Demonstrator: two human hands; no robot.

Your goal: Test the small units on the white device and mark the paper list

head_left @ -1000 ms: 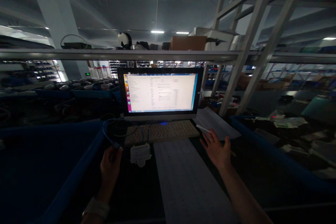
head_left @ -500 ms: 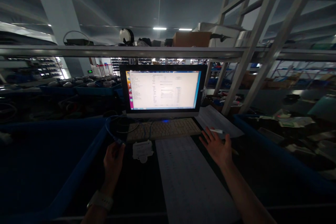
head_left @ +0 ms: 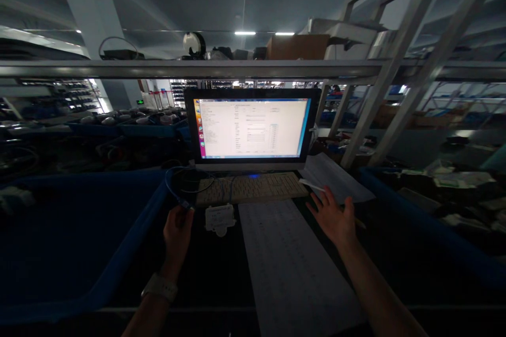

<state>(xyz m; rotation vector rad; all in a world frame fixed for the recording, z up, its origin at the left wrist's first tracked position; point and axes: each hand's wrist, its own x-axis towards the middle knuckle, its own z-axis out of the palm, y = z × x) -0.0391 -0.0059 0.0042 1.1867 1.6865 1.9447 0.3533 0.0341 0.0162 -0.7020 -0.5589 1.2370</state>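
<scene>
My left hand (head_left: 177,231) is closed round the plug end of a blue cable (head_left: 176,195) that loops up toward the keyboard (head_left: 253,187). Just right of that hand a small white device (head_left: 220,218) lies on the dark bench. My right hand (head_left: 334,216) hovers with its fingers spread, holding nothing, beside a white pen (head_left: 312,185) lying near the keyboard's right end. A long printed sheet (head_left: 292,268) runs between my two arms. The lit monitor (head_left: 251,129) stands behind the keyboard.
A large blue bin (head_left: 90,237) fills the left side, and another blue bin (head_left: 430,226) with packets sits at the right. Papers (head_left: 336,176) lie right of the monitor. A metal shelf rail (head_left: 197,68) with boxes crosses overhead, with slanted steel struts (head_left: 391,73) at the right.
The view has shifted slightly, so everything sits a little higher and further right in the picture. Both hands hold much the same pose; the right hand has edged nearer the pen.
</scene>
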